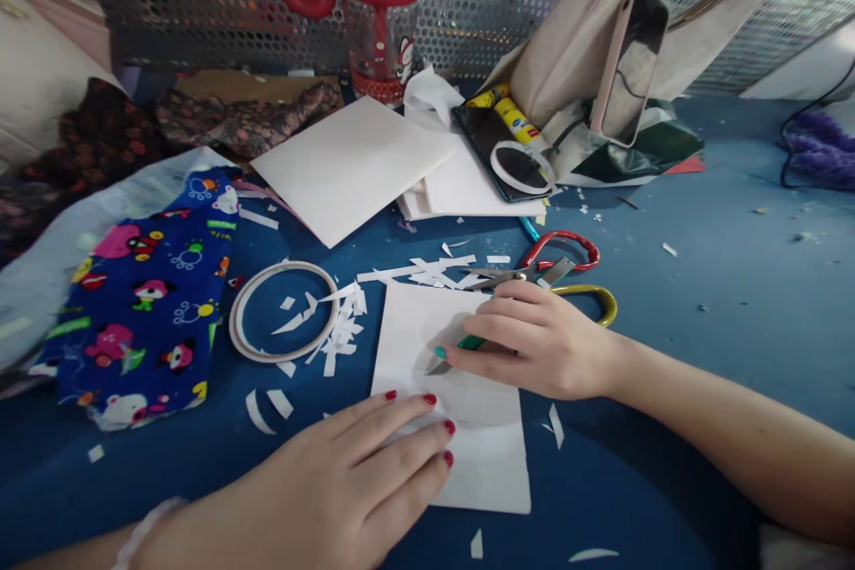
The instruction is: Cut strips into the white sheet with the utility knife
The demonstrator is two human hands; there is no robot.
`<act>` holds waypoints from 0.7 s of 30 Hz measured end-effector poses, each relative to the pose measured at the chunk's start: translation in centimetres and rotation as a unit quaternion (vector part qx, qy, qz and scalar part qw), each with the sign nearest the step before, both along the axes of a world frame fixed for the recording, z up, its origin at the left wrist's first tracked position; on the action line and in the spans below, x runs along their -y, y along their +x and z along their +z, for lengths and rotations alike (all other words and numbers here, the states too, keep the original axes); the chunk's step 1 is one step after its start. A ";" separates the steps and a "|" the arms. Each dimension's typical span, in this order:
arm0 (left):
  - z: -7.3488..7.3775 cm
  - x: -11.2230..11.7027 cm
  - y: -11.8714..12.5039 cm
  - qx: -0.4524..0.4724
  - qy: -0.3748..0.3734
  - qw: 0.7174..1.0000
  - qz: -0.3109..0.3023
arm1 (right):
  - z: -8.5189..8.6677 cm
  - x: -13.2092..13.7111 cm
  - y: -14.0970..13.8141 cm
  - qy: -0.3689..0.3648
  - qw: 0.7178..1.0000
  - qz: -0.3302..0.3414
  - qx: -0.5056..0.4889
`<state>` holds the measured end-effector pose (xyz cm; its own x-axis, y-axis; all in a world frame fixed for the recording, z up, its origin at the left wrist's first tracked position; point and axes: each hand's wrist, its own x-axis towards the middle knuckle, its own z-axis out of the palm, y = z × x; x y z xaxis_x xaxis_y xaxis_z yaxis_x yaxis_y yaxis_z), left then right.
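Note:
A white sheet of paper with faint creases lies on the blue table in front of me. My left hand rests flat across its left side, fingers stretched out and red nails showing. Over the paper's upper right, my right hand is closed around a green-handled craft knife. The knife's grey blade points down and left onto the paper; most of the handle is hidden by the fingers. Scissors with one red and one yellow handle lie just behind my right hand. White paper scraps are heaped left of the sheet.
A roll of tape and blue cartoon-print fabric lie at left. Behind are white card, a smaller tape roll, yellow glue sticks, a propped phone and a cup, before a perforated metal panel.

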<state>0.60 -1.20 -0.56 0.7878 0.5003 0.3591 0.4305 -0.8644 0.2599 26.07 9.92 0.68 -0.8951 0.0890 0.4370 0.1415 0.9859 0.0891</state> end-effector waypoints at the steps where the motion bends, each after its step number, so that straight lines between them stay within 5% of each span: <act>1: 0.0 0.0 0.0 0.000 -0.002 1.000 -0.001 | 0.0 0.0 0.0 0.001 1.000 -0.001 -0.002; 21: -0.1 -0.1 -0.1 0.002 -0.011 1.000 -0.006 | 0.2 -0.3 1.1 0.013 1.000 0.009 -0.013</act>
<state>0.51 -1.06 -0.63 0.7925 0.4982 0.3517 0.4185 -0.8638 0.2805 27.17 10.17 0.89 -0.8846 0.0624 0.4621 0.1272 0.9857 0.1104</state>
